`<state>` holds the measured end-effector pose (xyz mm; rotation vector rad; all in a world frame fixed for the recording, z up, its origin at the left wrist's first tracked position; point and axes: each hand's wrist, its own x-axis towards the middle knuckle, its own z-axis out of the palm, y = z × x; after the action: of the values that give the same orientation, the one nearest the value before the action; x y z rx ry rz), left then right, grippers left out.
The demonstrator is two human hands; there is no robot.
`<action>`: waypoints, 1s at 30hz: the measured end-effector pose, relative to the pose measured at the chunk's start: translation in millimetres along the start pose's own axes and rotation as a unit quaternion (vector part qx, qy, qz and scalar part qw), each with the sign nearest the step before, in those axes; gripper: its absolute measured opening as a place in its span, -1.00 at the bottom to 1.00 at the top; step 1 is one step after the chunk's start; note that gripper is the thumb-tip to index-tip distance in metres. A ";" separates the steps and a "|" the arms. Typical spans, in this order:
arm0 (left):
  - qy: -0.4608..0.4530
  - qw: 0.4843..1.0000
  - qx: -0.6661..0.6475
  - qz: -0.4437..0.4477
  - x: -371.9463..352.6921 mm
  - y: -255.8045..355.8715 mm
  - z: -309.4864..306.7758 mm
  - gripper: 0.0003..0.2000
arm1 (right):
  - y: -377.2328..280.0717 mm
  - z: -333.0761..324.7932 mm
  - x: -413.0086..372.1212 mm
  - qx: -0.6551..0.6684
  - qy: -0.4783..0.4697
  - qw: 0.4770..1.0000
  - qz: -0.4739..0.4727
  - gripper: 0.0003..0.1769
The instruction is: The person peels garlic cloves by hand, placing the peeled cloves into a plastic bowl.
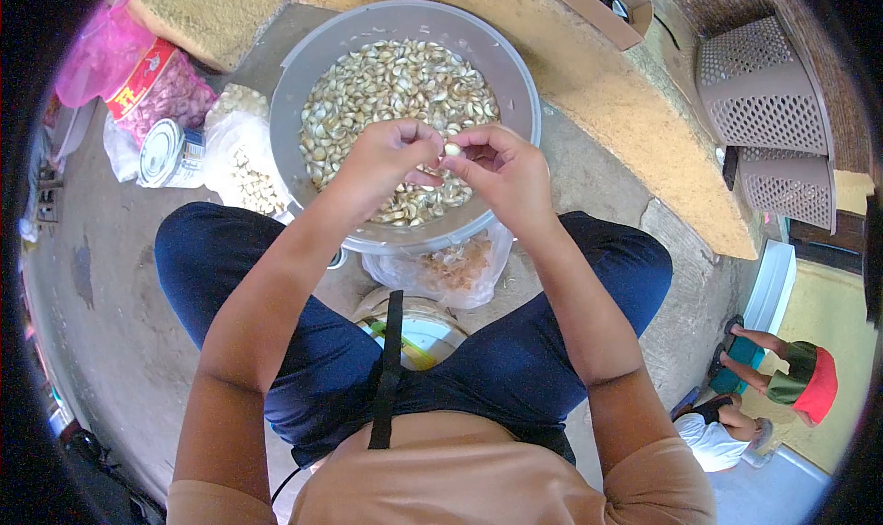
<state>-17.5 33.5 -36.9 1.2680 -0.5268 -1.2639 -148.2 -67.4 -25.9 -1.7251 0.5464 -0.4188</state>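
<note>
A pale garlic clove [452, 148] is pinched between the thumb and forefinger of my right hand [511, 174]. My left hand [391, 160] meets it from the other side, its fingertips closed at the clove's edge; whether they grip skin or the clove itself is too small to tell. Both hands are above a large grey basin [284, 125], which holds a thick layer of unpeeled garlic cloves [395, 79]. Left of the basin, a white plastic bag [219, 153] contains pale cloves. A clear plastic bag [460, 272] with brownish skins lies under the basin's near edge.
A tin can [163, 154] and a pink mesh sack [175, 93] stand at the left. Behind the basin curves a low yellow ledge [589, 84] with a cardboard box [589, 8]. Perforated grey baskets [763, 93] are at the right. Two people [796, 382] are at the lower right.
</note>
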 end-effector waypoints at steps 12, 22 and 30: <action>0.027 0.996 0.080 -0.022 -2.6 3.1 -4.0 -0.86 | -0.9 -1.2 1.4 -0.153 0.011 0.977 -0.145 -0.81; 0.022 0.994 0.090 -0.049 -5.1 5.8 -7.8 -0.92 | -7.3 0.3 -2.6 -0.190 -0.032 0.971 -0.141 -0.77; 0.025 0.999 0.031 -0.027 -2.6 -3.4 -5.4 -0.93 | -12.0 -1.9 -1.7 -0.059 -0.054 0.996 -0.029 -0.76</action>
<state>-15.0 38.6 -40.7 1.3705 -0.5009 -1.2653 -149.0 -65.9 -13.7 -1.8698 0.4522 -0.3371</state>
